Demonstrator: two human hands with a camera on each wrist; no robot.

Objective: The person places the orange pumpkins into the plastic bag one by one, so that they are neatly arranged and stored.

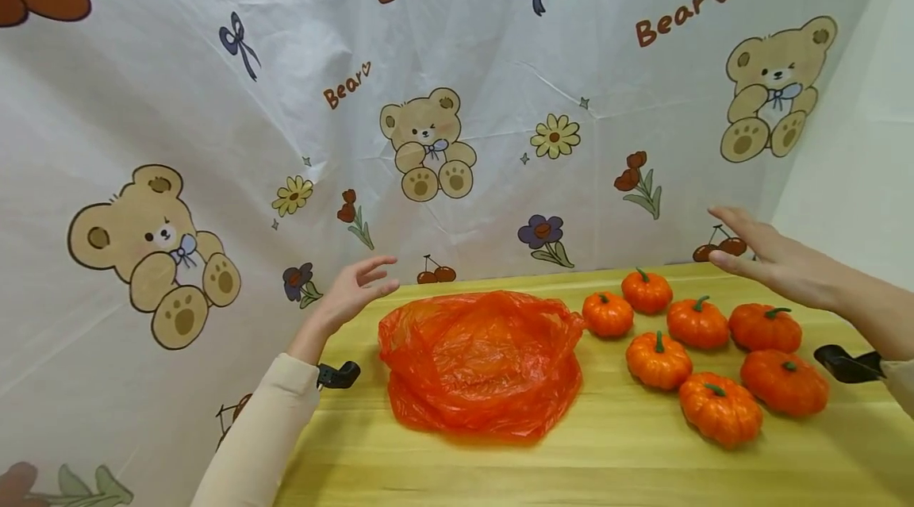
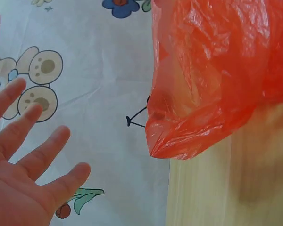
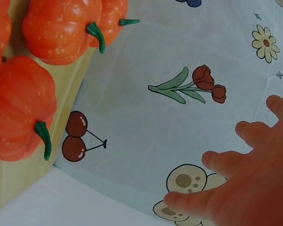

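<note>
A crumpled, see-through red plastic bag [image 1: 485, 364] lies on the wooden table with its mouth spread wide. Just left of the bag, my left hand [image 1: 353, 294] hovers with loosely bent fingers and holds nothing; the left wrist view shows its fingers [image 2: 47, 153] spread apart, clear of the bag [image 2: 203, 80]. Over the right side, my right hand [image 1: 785, 265] is raised, fingers extended and holding nothing. Below and left of it sit several small orange pumpkins [image 1: 698, 324] with green stems. One pumpkin [image 3: 21, 110] shows close up in the right wrist view, apart from the hand [image 3: 259, 174].
A white cloth [image 1: 485, 197] printed with bears, flowers and cherries hangs behind the table and down its left side. Pale yellow wood of the tabletop [image 1: 571, 467] shows in front of the bag. Both wrists wear black camera mounts [image 1: 339, 374].
</note>
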